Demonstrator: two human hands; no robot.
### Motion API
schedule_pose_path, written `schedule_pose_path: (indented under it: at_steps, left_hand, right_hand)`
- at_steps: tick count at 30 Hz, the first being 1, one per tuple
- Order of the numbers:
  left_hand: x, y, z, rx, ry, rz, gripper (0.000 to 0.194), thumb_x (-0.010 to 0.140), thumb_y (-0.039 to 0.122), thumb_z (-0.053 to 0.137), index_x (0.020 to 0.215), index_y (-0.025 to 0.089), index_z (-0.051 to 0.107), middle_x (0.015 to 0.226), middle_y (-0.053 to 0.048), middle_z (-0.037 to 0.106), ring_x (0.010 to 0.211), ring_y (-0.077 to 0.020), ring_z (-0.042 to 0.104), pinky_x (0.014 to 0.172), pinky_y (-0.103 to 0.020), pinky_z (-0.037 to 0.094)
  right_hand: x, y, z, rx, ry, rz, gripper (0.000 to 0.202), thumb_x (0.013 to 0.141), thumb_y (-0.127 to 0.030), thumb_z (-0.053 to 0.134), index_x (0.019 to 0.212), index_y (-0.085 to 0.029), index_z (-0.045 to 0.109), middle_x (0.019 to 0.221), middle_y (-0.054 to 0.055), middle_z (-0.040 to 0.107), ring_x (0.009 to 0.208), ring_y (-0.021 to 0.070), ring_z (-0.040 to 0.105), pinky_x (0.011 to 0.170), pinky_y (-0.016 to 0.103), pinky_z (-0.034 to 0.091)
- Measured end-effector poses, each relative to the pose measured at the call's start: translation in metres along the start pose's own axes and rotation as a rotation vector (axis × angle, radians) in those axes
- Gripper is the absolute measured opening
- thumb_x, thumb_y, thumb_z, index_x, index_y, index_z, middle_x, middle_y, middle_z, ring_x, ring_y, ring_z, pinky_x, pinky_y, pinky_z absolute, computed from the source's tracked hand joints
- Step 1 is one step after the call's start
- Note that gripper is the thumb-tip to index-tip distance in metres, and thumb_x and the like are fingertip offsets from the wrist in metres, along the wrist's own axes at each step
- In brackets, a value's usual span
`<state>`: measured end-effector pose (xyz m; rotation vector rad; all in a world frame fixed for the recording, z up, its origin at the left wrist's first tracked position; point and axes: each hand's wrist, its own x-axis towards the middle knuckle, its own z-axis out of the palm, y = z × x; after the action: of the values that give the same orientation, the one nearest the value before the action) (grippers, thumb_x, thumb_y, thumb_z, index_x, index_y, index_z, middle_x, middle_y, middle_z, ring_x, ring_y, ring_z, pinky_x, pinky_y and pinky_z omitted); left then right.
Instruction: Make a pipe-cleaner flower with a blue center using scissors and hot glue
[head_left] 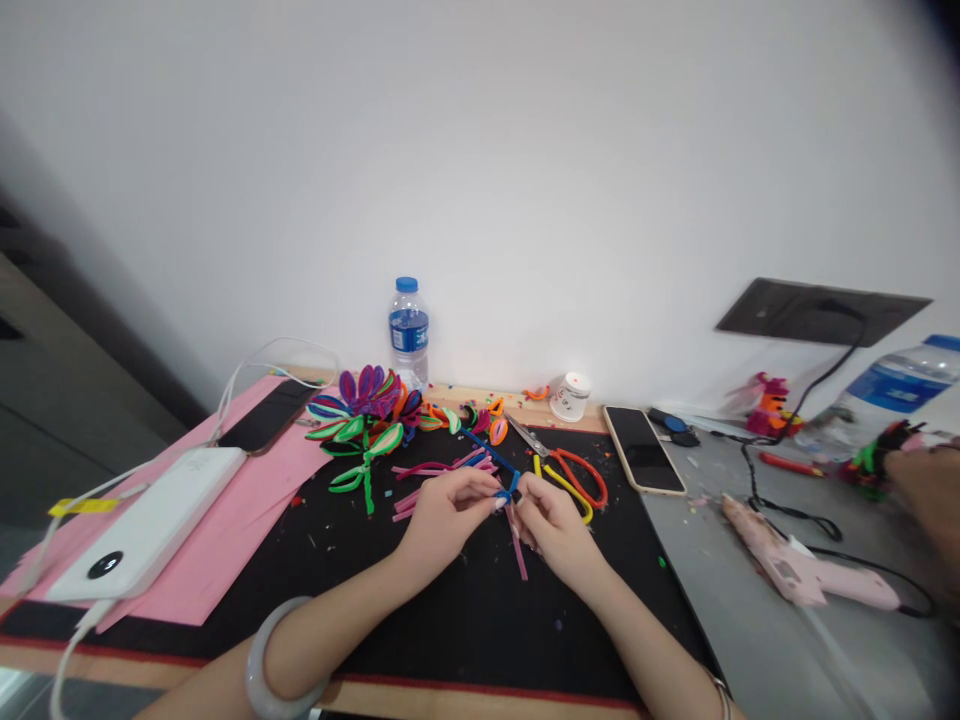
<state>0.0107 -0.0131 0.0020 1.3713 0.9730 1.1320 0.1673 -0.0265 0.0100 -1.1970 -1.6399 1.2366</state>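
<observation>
A blue pipe cleaner is bent between my two hands, above the black mat. My left hand pinches its lower end with thumb and forefinger. Close against it, my right hand grips the bent part near its fingertips. Pink pipe cleaners lie just below and left of the fingers. Behind the hands rest scissors with orange and yellow handles. Finished flowers of looped pipe cleaners in purple, green and orange lie beyond my left hand.
Pink paper sheets, a white power bank and a dark phone lie left. A water bottle and paper cup stand by the wall. Right are another phone, a glue gun and another person's hand.
</observation>
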Motion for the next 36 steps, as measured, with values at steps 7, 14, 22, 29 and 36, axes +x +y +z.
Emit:
schedule_pose_path:
  at_steps: [7, 14, 22, 29, 36]
  left_hand:
    - [0.0004, -0.0006, -0.0009, -0.002, -0.047, -0.012, 0.019, 0.068, 0.017, 0.062, 0.086, 0.014, 0.057, 0.074, -0.003, 0.064, 0.072, -0.0151, 0.062, 0.071, -0.027, 0.048]
    - [0.0007, -0.0014, -0.0016, 0.039, -0.091, 0.017, 0.024, 0.07, 0.016, 0.06, 0.093, 0.015, 0.055, 0.072, -0.002, 0.062, 0.069, -0.0146, 0.06, 0.067, -0.027, 0.047]
    - [0.0022, -0.0012, -0.001, -0.038, -0.136, -0.02, 0.026, 0.069, 0.016, 0.062, 0.093, 0.015, 0.053, 0.069, -0.001, 0.061, 0.069, -0.0137, 0.06, 0.067, -0.026, 0.045]
    - [0.0012, 0.0, -0.0002, -0.028, -0.143, -0.013, 0.026, 0.069, 0.017, 0.062, 0.093, 0.015, 0.053, 0.07, -0.001, 0.062, 0.07, -0.0144, 0.061, 0.067, -0.026, 0.046]
    - [-0.0005, 0.0038, 0.0004, 0.019, -0.137, 0.0, 0.025, 0.069, 0.017, 0.061, 0.093, 0.015, 0.054, 0.068, 0.0, 0.062, 0.067, -0.0145, 0.061, 0.066, -0.026, 0.046]
  right_hand:
    - [-0.0001, -0.0019, -0.0063, -0.272, -0.016, -0.077, 0.019, 0.08, -0.014, 0.037, 0.063, -0.02, 0.032, 0.05, -0.007, 0.036, 0.046, 0.0076, 0.032, 0.046, 0.02, 0.024]
    - [-0.003, -0.0074, -0.0086, -0.274, -0.066, -0.135, 0.022, 0.085, -0.015, 0.031, 0.063, -0.019, 0.033, 0.054, -0.006, 0.037, 0.05, 0.0086, 0.035, 0.051, 0.021, 0.027]
    - [-0.0007, 0.001, -0.0078, -0.051, -0.077, -0.017, 0.031, 0.09, -0.025, 0.027, 0.063, -0.018, 0.041, 0.05, -0.005, 0.037, 0.046, 0.0084, 0.034, 0.047, 0.021, 0.027]
    - [0.0011, 0.0006, -0.0052, -0.156, -0.024, -0.023, 0.031, 0.087, -0.025, 0.032, 0.057, -0.018, 0.035, 0.048, -0.006, 0.034, 0.045, 0.008, 0.032, 0.045, 0.021, 0.026]
    - [0.0011, -0.0002, -0.0021, -0.222, 0.009, -0.017, 0.03, 0.086, -0.027, 0.033, 0.057, -0.02, 0.03, 0.048, -0.006, 0.031, 0.044, 0.008, 0.031, 0.043, 0.02, 0.025]
